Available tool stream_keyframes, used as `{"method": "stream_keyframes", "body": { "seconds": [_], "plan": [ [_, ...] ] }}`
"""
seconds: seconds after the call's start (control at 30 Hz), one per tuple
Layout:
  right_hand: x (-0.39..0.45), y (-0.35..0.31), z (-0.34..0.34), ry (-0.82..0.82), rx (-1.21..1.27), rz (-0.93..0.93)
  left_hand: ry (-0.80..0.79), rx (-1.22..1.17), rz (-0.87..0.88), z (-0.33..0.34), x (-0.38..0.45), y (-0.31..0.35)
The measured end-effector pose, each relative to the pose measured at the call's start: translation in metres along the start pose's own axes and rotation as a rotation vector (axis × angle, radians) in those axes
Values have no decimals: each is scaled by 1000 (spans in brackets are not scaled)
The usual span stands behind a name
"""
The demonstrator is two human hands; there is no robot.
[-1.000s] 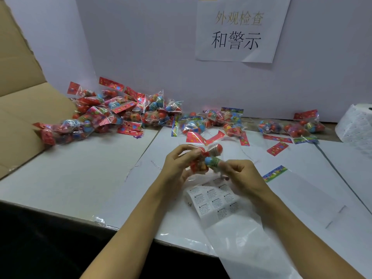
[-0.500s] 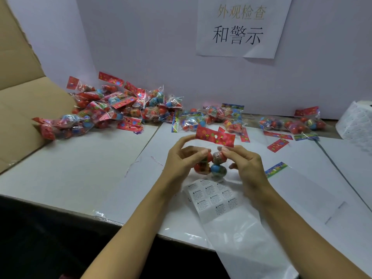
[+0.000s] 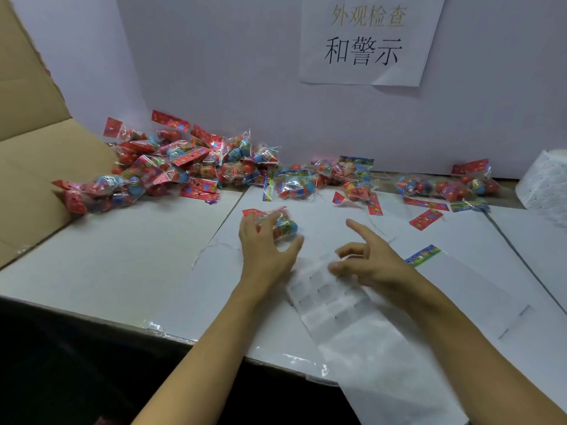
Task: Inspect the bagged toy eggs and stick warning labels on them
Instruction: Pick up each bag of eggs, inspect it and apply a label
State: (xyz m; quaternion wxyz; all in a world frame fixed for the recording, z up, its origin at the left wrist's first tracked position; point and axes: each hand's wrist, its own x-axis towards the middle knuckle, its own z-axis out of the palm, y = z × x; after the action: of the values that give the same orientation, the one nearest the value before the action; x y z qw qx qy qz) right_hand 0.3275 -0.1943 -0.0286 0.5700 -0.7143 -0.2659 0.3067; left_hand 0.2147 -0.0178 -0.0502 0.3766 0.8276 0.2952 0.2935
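Meanwhile, at a white-papered desk point(image 3: 122, 271), a person works through a heap of bagged toy eggs point(image 3: 171, 170) piled against the back wall beneath a printed paper sign point(image 3: 365, 41). The left hand point(image 3: 264, 250) has its grip closed around one bag of eggs point(image 3: 283, 225), pressing it toward the desk, red header card pointing away to the far left. The right hand point(image 3: 368, 262) is empty of eggs; its index finger juts forward while thumb and middle finger pinch narrowly at the top edge of the label sheet point(image 3: 328, 299), though motion blur hides whether a label has lifted free. The held bag lies to the left of, and slightly beyond, that pinching grip, its long axis running roughly left to right across the desk. The right hand is plainly the nearer one to the sheet, so any label would likely travel leftward to reach the bag. More bagged eggs point(image 3: 451, 185) lie scattered at the far right, near a white stack point(image 3: 543, 185) at the edge.
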Motion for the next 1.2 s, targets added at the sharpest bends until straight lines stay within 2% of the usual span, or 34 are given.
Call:
{"method": "stream_keyframes", "body": {
  "seconds": [0.07, 0.1, 0.13, 0.17, 0.23, 0.27, 0.3, 0.37, 0.47, 0.57, 0.67, 0.77, 0.87, 1.0, 1.2],
  "plan": [
    [0, -3, -2, 165, 208, -126, 187, -136, 101, -4, -2, 8],
    [0, -5, -4, 271, 286, -175, 189, -243, 129, -7, -3, 12],
    [1, -6, -7, 371, 337, -195, 84, -359, 137, -11, -4, 16],
    [2, -7, -8, 456, 371, -198, -89, -448, 127, -13, -6, 18],
    [3, -7, -9, 569, 414, -197, -504, -481, 105, -11, -12, 22],
    [4, -6, -9, 603, 418, -201, -674, -454, 111, -9, -16, 23],
    [5, -6, -8, 628, 412, -212, -778, -448, 119, -6, -18, 22],
    [2, -5, -4, 695, 342, -298, -771, -491, 95, -2, -17, 18],
    [-4, -5, -2, 805, -107, -595, -597, -554, 41, -2, -9, 10],
    [-10, -5, 2, 660, -422, -839, -513, -680, -86, -2, -4, 6],
    [-13, -6, 8, 444, -546, -816, -505, -701, -80, -2, -5, 6],
    [-13, -5, 9, 341, -663, -725, -519, -692, -2, -2, -8, 9],
    [-13, -4, 7, 289, -654, -675, -545, -631, 70, -4, -10, 12],
    [-13, -2, 5, 235, -600, -643, -579, -547, 85, -8, -13, 14],
    [-12, -2, 3, 222, -579, -646, -608, -475, 123, -7, -15, 17]
  ]
}}
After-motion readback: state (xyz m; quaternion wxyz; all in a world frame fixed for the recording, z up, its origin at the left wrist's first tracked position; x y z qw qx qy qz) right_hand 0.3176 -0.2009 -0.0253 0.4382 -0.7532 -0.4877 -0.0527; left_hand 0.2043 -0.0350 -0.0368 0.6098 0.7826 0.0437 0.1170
